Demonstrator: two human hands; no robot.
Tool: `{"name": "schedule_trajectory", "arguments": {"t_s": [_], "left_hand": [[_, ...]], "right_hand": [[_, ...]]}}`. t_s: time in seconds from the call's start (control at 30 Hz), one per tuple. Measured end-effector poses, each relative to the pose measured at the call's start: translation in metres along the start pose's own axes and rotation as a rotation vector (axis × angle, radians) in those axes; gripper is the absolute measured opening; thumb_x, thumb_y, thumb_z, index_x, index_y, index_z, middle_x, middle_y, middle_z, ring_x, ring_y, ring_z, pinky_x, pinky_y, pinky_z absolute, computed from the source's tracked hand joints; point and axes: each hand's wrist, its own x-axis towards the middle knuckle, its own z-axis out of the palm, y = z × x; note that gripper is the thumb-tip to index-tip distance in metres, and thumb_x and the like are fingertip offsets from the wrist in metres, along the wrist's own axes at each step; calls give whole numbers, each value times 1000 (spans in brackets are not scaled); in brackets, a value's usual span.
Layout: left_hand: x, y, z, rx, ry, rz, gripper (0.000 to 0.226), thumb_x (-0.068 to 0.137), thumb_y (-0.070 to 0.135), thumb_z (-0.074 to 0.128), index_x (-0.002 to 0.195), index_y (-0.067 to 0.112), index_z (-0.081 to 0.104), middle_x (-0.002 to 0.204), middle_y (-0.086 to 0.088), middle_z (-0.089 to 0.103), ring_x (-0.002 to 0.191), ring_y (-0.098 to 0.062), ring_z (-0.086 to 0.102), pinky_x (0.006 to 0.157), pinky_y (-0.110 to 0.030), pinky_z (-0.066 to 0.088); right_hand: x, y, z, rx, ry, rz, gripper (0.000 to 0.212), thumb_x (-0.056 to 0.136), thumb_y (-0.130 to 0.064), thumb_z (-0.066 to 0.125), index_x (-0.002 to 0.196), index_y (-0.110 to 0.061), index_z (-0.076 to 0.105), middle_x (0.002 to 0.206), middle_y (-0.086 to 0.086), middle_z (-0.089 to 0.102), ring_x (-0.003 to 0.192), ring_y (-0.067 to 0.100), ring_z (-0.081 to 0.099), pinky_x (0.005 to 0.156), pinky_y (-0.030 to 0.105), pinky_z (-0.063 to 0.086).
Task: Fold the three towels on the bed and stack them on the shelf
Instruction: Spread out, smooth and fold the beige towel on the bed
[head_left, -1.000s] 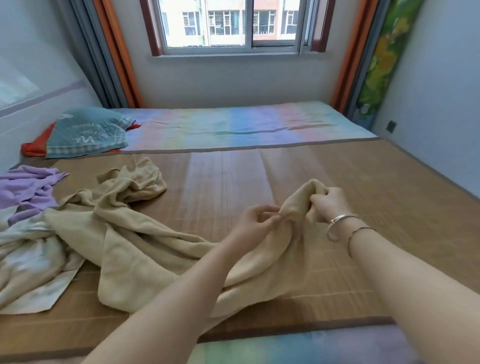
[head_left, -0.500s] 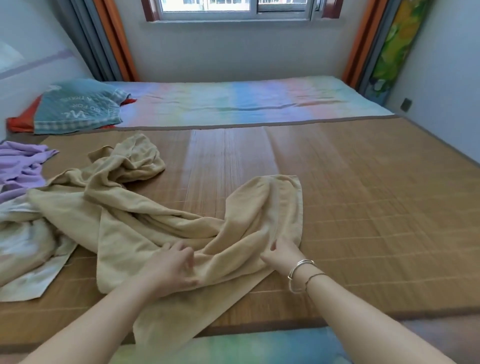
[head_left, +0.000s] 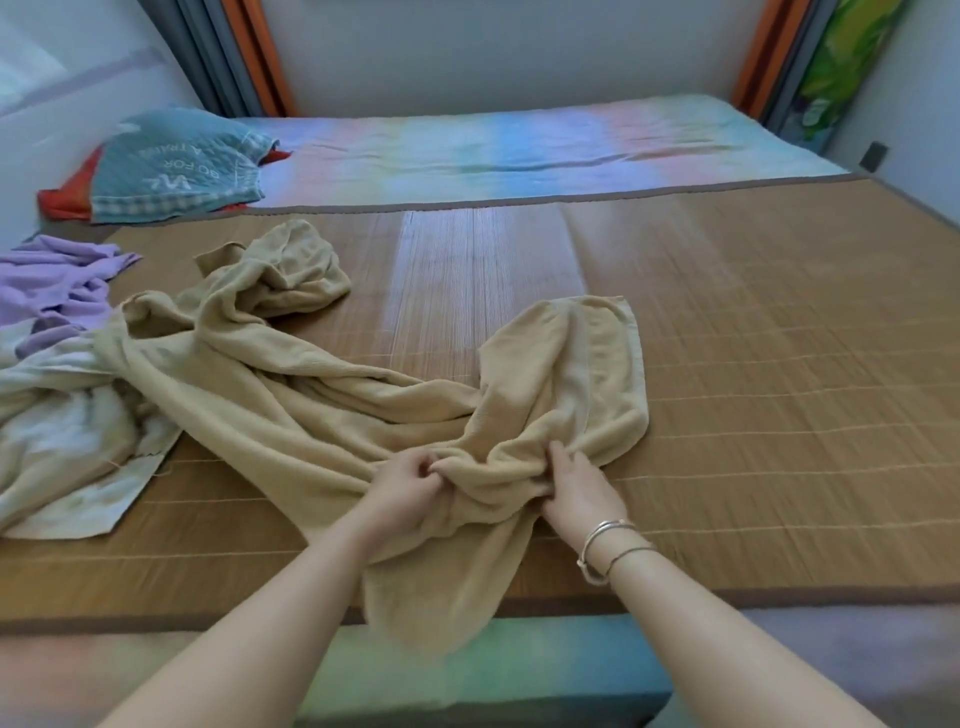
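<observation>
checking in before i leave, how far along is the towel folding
Nothing looks finished: no folded towel shows, and no shelf is in view. In hand: the left hand and right hand both grip the crumpled beige towel near the bamboo mat's front edge. Left to do: fold it, then the purple towel and the whitish towel heaped at the left, then stack all three.

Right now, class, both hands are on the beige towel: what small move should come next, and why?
Probably draw the left hand and right hand apart to spread the beige towel flat. Both pinch its bunched near edge, and the rest lies twisted across the woven mat, too crumpled to fold.
</observation>
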Motion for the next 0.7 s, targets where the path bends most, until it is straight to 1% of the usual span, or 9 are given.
{"name": "schedule_trajectory", "arguments": {"t_s": [0.07,0.17,0.23,0.3,0.37,0.47,0.53,0.6,0.7], "left_hand": [[4,25,24,-217,-90,-23,17,93,15,53,90,4,65,78,-2,64,75,-17,59,59,-27,49],[2,60,53,-460,-256,-14,22,94,21,58,105,4,66,100,-10,69,96,-21,67,87,-34,56],[-1,74,63,-482,-356,49,20,94,19,58,111,13,66,112,-5,68,106,-16,65,94,-31,52],[0,71,66,-314,-330,135,25,93,14,54,115,23,62,117,5,64,111,-10,59,97,-27,47],[3,52,58,-78,-154,221,37,88,0,46,114,23,58,119,8,57,114,-10,53,100,-27,42],[3,8,29,259,147,326,40,79,-10,42,98,24,49,107,5,46,103,-15,50,90,-29,44],[1,-16,8,340,260,318,38,75,-12,44,89,24,44,99,2,42,95,-20,51,81,-34,46],[-6,-36,-10,422,239,262,40,73,-12,45,91,24,48,101,2,46,100,-23,51,85,-36,46],[-15,-58,-18,608,44,234,67,75,-9,47,132,25,45,138,4,40,127,-20,40,104,-33,39]], "right_hand": [[15,27,-16,1,73,105,38,90,-13,44,126,-20,37,118,13,51,107,33,55,84,40,47],[31,74,-55,-26,279,299,34,91,-10,38,125,-16,43,116,16,47,102,37,56,80,40,44],[34,91,-74,67,398,381,37,87,-6,44,124,-10,42,116,18,43,100,40,55,80,41,44],[27,81,-76,117,475,319,44,79,0,49,121,-8,42,120,17,41,104,39,51,86,42,44],[10,53,-62,80,517,143,42,74,-3,51,115,-11,45,119,13,43,106,33,48,88,42,44],[-27,1,-25,-26,479,-134,33,74,-24,57,105,-16,48,108,5,46,101,24,45,91,39,41],[-41,-21,-5,-110,484,-292,36,71,-35,59,101,-18,49,102,2,47,97,23,45,94,40,38],[-45,-34,12,-164,356,-372,40,74,-42,58,104,-18,48,103,2,48,97,23,46,93,38,38],[-36,-38,23,-227,123,-310,48,78,-41,57,118,-18,42,117,3,44,109,24,43,93,35,38]]}}
